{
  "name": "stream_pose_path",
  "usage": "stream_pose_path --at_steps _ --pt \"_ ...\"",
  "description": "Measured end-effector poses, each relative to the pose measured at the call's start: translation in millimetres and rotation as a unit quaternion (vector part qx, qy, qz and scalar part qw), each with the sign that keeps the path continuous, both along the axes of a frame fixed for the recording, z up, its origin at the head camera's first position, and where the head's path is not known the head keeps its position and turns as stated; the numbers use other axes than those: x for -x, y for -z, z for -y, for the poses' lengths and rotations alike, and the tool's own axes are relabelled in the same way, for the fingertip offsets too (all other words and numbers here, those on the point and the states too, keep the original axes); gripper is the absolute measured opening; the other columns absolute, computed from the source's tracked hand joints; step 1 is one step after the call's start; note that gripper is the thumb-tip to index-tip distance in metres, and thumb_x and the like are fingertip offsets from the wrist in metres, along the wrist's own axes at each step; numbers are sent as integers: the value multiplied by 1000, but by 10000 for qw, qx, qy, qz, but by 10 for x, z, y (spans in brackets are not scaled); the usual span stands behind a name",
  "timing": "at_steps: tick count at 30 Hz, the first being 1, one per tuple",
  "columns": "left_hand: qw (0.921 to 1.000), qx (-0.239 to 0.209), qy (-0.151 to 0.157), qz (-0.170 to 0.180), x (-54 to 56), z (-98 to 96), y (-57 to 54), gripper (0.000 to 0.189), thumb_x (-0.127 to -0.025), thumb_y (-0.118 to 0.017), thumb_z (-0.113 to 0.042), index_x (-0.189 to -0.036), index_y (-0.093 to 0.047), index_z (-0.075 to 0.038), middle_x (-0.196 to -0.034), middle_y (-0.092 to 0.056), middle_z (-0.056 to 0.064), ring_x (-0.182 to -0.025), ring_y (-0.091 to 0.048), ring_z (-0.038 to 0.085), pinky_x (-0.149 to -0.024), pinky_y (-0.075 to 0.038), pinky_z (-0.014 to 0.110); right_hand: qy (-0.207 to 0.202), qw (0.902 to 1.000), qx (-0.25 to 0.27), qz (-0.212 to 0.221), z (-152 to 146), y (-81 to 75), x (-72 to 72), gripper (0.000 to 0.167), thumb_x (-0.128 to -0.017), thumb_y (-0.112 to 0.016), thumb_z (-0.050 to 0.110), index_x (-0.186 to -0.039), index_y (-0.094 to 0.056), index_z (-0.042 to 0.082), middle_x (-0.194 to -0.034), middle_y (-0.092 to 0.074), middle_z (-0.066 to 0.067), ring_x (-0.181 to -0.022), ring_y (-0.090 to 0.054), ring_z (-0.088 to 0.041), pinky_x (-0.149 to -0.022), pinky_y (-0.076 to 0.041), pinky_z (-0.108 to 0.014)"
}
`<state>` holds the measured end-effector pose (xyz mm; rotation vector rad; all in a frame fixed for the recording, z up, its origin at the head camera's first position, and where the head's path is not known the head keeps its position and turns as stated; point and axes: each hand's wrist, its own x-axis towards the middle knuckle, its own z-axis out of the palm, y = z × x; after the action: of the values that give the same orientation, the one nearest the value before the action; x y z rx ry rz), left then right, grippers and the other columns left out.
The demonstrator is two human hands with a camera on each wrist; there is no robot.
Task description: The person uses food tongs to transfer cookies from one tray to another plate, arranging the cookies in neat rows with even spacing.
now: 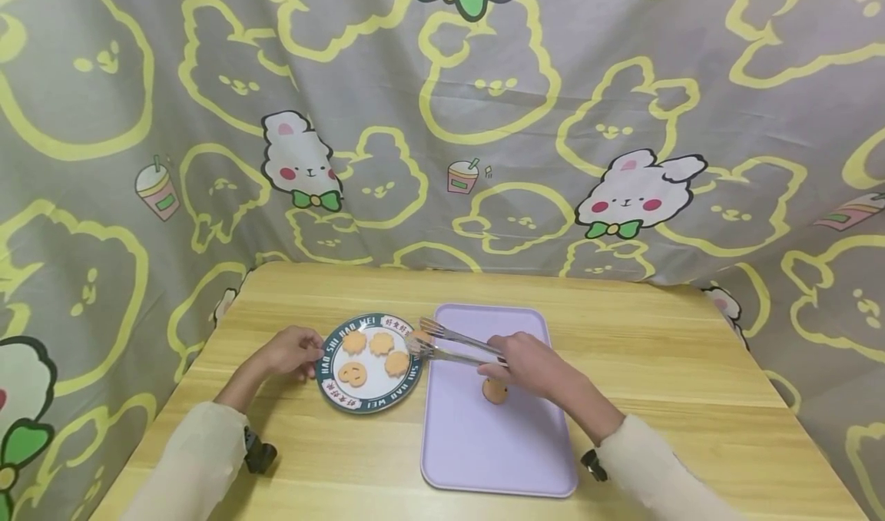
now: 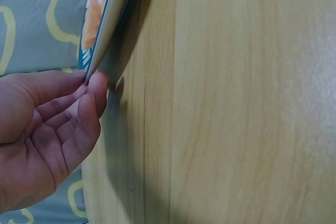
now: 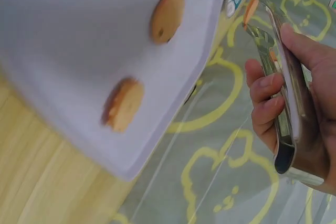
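My left hand [image 1: 293, 352] pinches the left rim of a round plate [image 1: 332, 394] with a dark green lettered border; in the left wrist view, thumb and fingers [image 2: 98, 85] meet at its edge. Several orange-brown cookies [image 1: 382, 343] lie on the plate, among them a round one with a face [image 1: 353, 375]. Metal tongs [image 1: 459, 356] are gripped in my right hand [image 1: 528, 363], which is over the purple tray [image 1: 484, 459]. Between the tong tips is a cookie [image 3: 251, 12], near the plate's right rim. Below my right hand, a round cookie [image 1: 494, 390] rests on the tray.
The right wrist view shows a scalloped cookie [image 3: 125, 104] on the tray beside the round one. Plate and tray stand side by side on a wooden table [image 1: 643, 367]. A patterned curtain [image 1: 387, 221] hangs behind the table and along its sides.
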<state>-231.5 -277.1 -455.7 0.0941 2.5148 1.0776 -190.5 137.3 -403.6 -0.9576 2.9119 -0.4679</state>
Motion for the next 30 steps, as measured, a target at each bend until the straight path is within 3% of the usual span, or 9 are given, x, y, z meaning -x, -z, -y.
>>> stream_pose_path --at_steps 10,17,30 --pt "10000 -45 -28 0 -4 6 -6 17 -92 -54 -4 -104 -58 7 -78 -63 12 -62 -61 18 -56 -55 31 -350 9992 -59 196 380 30 -77 38 -89 -64 37 -103 -64 2 -69 -58 2 -55 -45 -6 -51 -41 -20" --pt "9999 -101 14 -8 -5 19 4 18 -92 -54 -4 -105 -58 7 -79 -63 12 -63 -62 18 -55 -55 31 -597 9976 -258 222 560 93 -122 39 -87 -65 41 -98 -66 3 -68 -59 4 -56 -43 -5 -52 -40 -19" --pt "10000 -74 17 -23 15 34 26 18 -92 -54 -5 -106 -58 7 -80 -64 12 -63 -62 18 -56 -56 30 -368 9957 -476 706 640 117 -144 38 -86 -66 42 -94 -66 5 -64 -55 5 -53 -43 -5 -49 -38 -19"
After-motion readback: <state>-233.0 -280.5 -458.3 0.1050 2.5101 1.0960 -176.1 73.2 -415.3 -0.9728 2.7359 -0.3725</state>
